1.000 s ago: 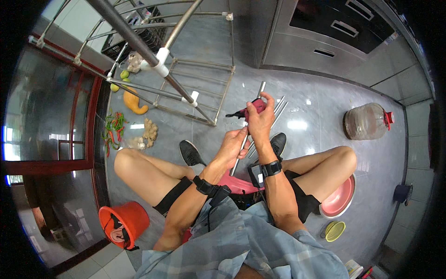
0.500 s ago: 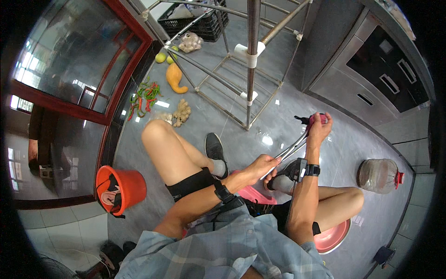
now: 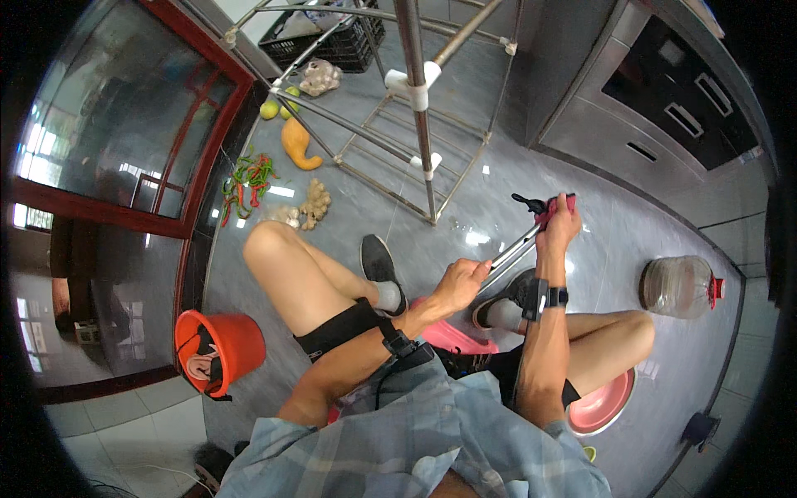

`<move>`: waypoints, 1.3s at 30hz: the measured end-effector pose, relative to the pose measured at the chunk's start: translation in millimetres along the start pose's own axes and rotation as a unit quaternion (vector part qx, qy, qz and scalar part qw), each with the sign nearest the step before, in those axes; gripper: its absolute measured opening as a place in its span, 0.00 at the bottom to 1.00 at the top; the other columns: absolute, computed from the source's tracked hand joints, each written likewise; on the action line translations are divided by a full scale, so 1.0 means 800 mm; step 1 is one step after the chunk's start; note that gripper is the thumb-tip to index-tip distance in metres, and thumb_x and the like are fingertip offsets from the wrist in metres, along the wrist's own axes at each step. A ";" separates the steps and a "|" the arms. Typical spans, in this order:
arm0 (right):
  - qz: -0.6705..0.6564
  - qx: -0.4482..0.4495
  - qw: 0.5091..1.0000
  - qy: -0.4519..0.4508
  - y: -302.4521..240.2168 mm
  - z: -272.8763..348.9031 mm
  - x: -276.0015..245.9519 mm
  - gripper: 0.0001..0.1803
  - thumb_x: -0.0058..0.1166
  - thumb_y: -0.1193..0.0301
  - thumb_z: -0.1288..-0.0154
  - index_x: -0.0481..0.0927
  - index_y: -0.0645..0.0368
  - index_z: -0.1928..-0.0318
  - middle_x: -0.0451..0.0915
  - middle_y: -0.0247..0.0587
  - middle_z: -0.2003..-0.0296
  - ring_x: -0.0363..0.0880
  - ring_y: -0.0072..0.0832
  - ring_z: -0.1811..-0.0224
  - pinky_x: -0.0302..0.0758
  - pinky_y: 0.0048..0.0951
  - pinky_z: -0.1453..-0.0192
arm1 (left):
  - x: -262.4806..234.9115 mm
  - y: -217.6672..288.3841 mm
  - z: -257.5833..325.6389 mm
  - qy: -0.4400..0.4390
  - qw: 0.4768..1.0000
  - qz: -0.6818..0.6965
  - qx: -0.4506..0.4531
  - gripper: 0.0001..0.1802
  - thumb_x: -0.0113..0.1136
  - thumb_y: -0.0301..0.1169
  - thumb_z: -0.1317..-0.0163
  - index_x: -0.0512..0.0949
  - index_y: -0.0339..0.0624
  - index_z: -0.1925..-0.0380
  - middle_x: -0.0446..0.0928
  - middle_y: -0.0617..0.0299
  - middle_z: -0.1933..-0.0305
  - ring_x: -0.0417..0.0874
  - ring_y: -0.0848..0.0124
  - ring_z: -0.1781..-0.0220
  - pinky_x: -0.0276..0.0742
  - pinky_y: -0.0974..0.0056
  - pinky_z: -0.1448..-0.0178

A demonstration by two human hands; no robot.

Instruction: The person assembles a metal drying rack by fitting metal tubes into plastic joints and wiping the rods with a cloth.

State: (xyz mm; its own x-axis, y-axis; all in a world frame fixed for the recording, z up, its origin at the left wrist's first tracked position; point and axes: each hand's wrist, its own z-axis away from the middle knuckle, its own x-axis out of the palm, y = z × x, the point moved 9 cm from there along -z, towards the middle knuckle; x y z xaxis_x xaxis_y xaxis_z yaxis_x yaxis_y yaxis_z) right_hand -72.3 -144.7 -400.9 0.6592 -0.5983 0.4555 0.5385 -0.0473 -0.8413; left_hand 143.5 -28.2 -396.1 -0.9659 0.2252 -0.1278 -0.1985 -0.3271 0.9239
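The fingers [image 3: 481, 268] of the left hand [image 3: 459, 286] were clamped round the lower end of the metal tubes [image 3: 516, 247], thumb along the top. The right hand [image 3: 560, 226] had its fingers closed on a dark red cloth [image 3: 545, 217] at the tubes' upper end; whether the ends ran inside it could not be told. The tubes lay side by side, slanting from the left hand toward two o'clock, in front of the person's shins and above the floor. A black strap [image 3: 525, 201] stuck out of the cloth toward ten o'clock.

With the tubes as the dial's centre and twelve at the top of the view, a metal rack [image 3: 421, 129] with white joints stood at eleven, a black crate [image 3: 361, 48] beyond it. A steel cabinet [image 3: 594, 137] stood at one o'clock. Toward ten lay a curved orange squash [image 3: 296, 143], near two greenish fruits [image 3: 270, 109]; red and green peppers [image 3: 249, 181] and knobbly ginger [image 3: 315, 205] lay between nine and ten. An orange bucket [image 3: 241, 349] stood at eight, a pink basin [image 3: 604, 402] at five, partly behind the person's right leg, and a clear bottle with a red cap [image 3: 677, 286] between three and four.
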 end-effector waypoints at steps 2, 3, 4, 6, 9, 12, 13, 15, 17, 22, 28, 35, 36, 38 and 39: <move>0.026 -0.008 1.000 0.004 0.006 -0.029 -0.022 0.10 0.53 0.69 0.30 0.71 0.55 0.69 0.73 0.32 0.79 0.70 0.24 0.83 0.68 0.30 0.83 | 0.017 0.006 0.009 -0.013 0.999 -0.026 0.043 0.30 0.46 0.49 0.27 0.74 0.34 0.80 0.61 0.67 0.86 0.59 0.76 0.82 0.58 0.62 0.77; 0.050 -0.010 0.999 -0.004 0.014 -0.039 -0.031 0.10 0.53 0.69 0.30 0.71 0.55 0.70 0.71 0.32 0.80 0.69 0.24 0.84 0.67 0.31 0.83 | 0.018 0.007 0.011 -0.001 0.996 -0.061 0.059 0.29 0.46 0.48 0.27 0.73 0.34 0.80 0.62 0.62 0.86 0.60 0.72 0.81 0.60 0.59 0.75; 0.037 0.009 0.999 0.031 0.024 -0.047 -0.035 0.11 0.52 0.70 0.30 0.69 0.55 0.72 0.69 0.30 0.81 0.67 0.23 0.84 0.65 0.31 0.85 | 0.015 0.015 0.004 0.016 0.992 -0.096 0.083 0.28 0.46 0.46 0.27 0.72 0.33 0.79 0.63 0.58 0.86 0.61 0.68 0.81 0.62 0.57 0.73; 0.025 0.010 0.999 0.035 0.031 -0.066 -0.047 0.11 0.51 0.73 0.30 0.69 0.55 0.72 0.68 0.30 0.81 0.66 0.23 0.84 0.64 0.30 0.83 | 0.013 0.027 -0.001 0.030 0.983 -0.147 0.107 0.27 0.46 0.46 0.27 0.72 0.33 0.78 0.66 0.51 0.85 0.63 0.61 0.81 0.65 0.54 0.71; 0.040 -0.003 0.998 0.056 0.021 -0.097 -0.051 0.11 0.52 0.74 0.31 0.69 0.56 0.73 0.70 0.32 0.80 0.67 0.23 0.82 0.67 0.29 0.80 | 0.000 0.026 0.010 0.027 0.987 -0.147 0.060 0.28 0.48 0.46 0.27 0.74 0.34 0.79 0.69 0.54 0.85 0.65 0.63 0.81 0.66 0.56 0.72; -0.026 -0.064 0.981 0.179 -0.062 -0.209 -0.161 0.10 0.52 0.75 0.32 0.69 0.57 0.72 0.72 0.35 0.79 0.70 0.26 0.81 0.71 0.32 0.77 | -0.045 -0.030 0.051 -0.002 0.996 0.040 -0.075 0.26 0.49 0.49 0.28 0.75 0.38 0.74 0.66 0.64 0.86 0.64 0.73 0.85 0.61 0.65 0.80; 0.021 -0.107 0.979 0.175 -0.100 -0.221 -0.181 0.08 0.52 0.75 0.32 0.70 0.57 0.71 0.73 0.36 0.78 0.71 0.28 0.80 0.73 0.33 0.76 | -0.049 -0.054 0.068 0.001 0.961 0.175 -0.215 0.26 0.48 0.52 0.28 0.76 0.39 0.72 0.63 0.66 0.86 0.63 0.76 0.87 0.59 0.67 0.83; 0.006 -0.062 0.988 0.144 -0.099 -0.217 -0.189 0.09 0.51 0.73 0.31 0.69 0.57 0.70 0.74 0.37 0.76 0.73 0.29 0.78 0.73 0.32 0.76 | -0.027 -0.038 0.048 -0.016 0.943 0.263 -0.205 0.23 0.49 0.50 0.28 0.74 0.41 0.69 0.59 0.69 0.86 0.58 0.79 0.88 0.54 0.70 0.84; -0.049 0.002 0.999 -0.008 -0.070 -0.196 -0.170 0.07 0.48 0.70 0.29 0.69 0.58 0.66 0.77 0.43 0.70 0.76 0.34 0.73 0.77 0.34 0.73 | -0.001 -0.017 0.031 -0.028 0.916 0.348 -0.198 0.20 0.50 0.48 0.27 0.73 0.42 0.66 0.55 0.73 0.87 0.54 0.82 0.89 0.49 0.73 0.86; -0.189 0.169 0.966 -0.043 0.026 -0.077 -0.063 0.12 0.38 0.66 0.25 0.64 0.61 0.50 0.77 0.60 0.51 0.78 0.54 0.48 0.76 0.64 0.44 | 0.043 0.003 -0.007 -0.068 0.927 0.335 -0.154 0.21 0.46 0.50 0.26 0.71 0.42 0.65 0.55 0.73 0.86 0.53 0.82 0.89 0.48 0.73 0.86; -0.200 0.250 0.923 -0.213 0.056 0.053 0.083 0.18 0.40 0.63 0.24 0.70 0.65 0.45 0.78 0.56 0.50 0.77 0.45 0.45 0.77 0.57 0.42 | 0.045 0.002 -0.025 -0.003 0.931 0.340 -0.135 0.22 0.45 0.51 0.26 0.71 0.43 0.65 0.57 0.73 0.86 0.53 0.82 0.89 0.48 0.73 0.86; -0.174 0.181 0.926 -0.281 0.015 0.071 0.091 0.19 0.43 0.64 0.25 0.70 0.65 0.43 0.80 0.50 0.56 0.81 0.39 0.50 0.84 0.50 0.51 | 0.033 0.019 -0.021 -0.009 0.940 0.327 -0.098 0.23 0.45 0.52 0.27 0.71 0.41 0.62 0.59 0.72 0.85 0.55 0.83 0.89 0.49 0.74 0.86; -0.175 0.171 0.927 -0.286 0.009 0.073 0.093 0.19 0.43 0.64 0.25 0.70 0.65 0.43 0.80 0.51 0.56 0.82 0.40 0.53 0.85 0.48 0.53 | 0.034 0.023 -0.020 -0.016 0.940 0.330 -0.083 0.24 0.44 0.52 0.26 0.71 0.40 0.61 0.59 0.72 0.85 0.55 0.83 0.88 0.49 0.75 0.86; -0.178 0.161 0.922 -0.303 -0.002 0.079 0.099 0.19 0.43 0.64 0.25 0.70 0.65 0.43 0.80 0.51 0.56 0.82 0.40 0.53 0.85 0.48 0.53 | 0.032 0.031 -0.016 -0.023 0.938 0.338 -0.069 0.24 0.44 0.51 0.26 0.72 0.39 0.62 0.60 0.72 0.85 0.55 0.83 0.88 0.49 0.75 0.86; -0.182 0.150 0.918 -0.319 -0.010 0.082 0.102 0.19 0.43 0.64 0.25 0.70 0.65 0.43 0.80 0.51 0.56 0.82 0.40 0.54 0.85 0.47 0.53 | 0.034 0.035 -0.014 -0.031 0.937 0.344 -0.056 0.24 0.43 0.51 0.26 0.72 0.39 0.62 0.60 0.72 0.84 0.56 0.83 0.88 0.49 0.75 0.86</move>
State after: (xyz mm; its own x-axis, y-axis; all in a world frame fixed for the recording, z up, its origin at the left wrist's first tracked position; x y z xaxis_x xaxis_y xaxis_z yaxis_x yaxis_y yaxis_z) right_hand 12.0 -140.6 -337.9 0.5290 0.0085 0.8485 0.8410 0.1286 -0.5256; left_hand 110.0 -41.9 -377.6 -0.8604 -0.0234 0.5091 0.4486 -0.5085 0.7350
